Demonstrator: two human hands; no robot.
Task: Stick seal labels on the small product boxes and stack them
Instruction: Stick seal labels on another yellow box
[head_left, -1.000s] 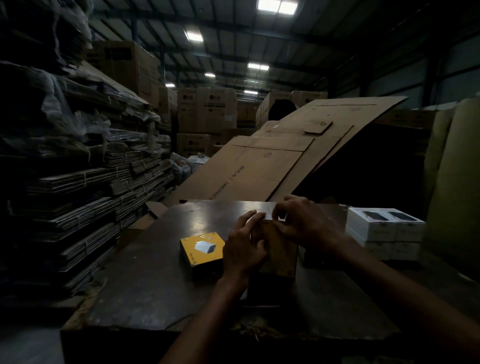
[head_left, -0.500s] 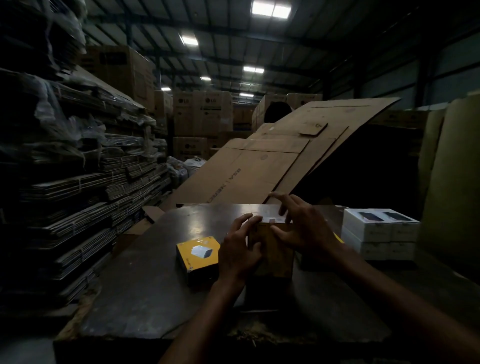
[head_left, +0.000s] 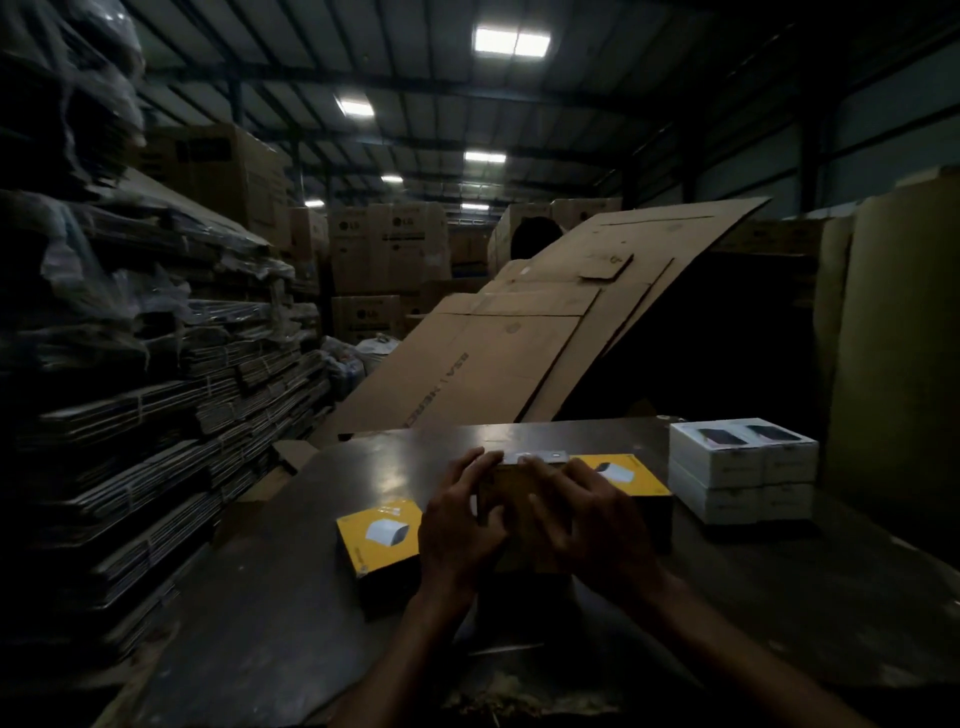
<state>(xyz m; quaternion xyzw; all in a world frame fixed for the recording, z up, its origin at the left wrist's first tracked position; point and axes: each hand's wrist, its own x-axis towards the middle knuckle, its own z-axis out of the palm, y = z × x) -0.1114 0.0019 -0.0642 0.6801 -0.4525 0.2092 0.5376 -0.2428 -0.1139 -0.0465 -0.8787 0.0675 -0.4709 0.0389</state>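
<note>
A small brown-sided product box (head_left: 511, 480) stands upright in the middle of the dark table (head_left: 280, 613), with a pale seal label (head_left: 540, 457) along its top edge. My left hand (head_left: 460, 530) grips the box's left side, fingers curled over the top. The fingers of my right hand (head_left: 592, 525) lie flat against the box's near face just below the label; the hand is motion-blurred. A yellow-topped box (head_left: 376, 535) lies flat to the left. Another yellow-topped box (head_left: 631, 475) sits behind my right hand, partly hidden.
A stack of white boxes (head_left: 743, 467) stands at the table's right. A large flattened cardboard sheet (head_left: 493, 358) leans up behind the table. Piles of flattened cartons (head_left: 156, 415) wall off the left side. Tall brown cartons (head_left: 389, 249) stand far back.
My right hand has slid from the box's top edge down onto its near face. The view has tilted up and shifted, bringing the second yellow box into sight.
</note>
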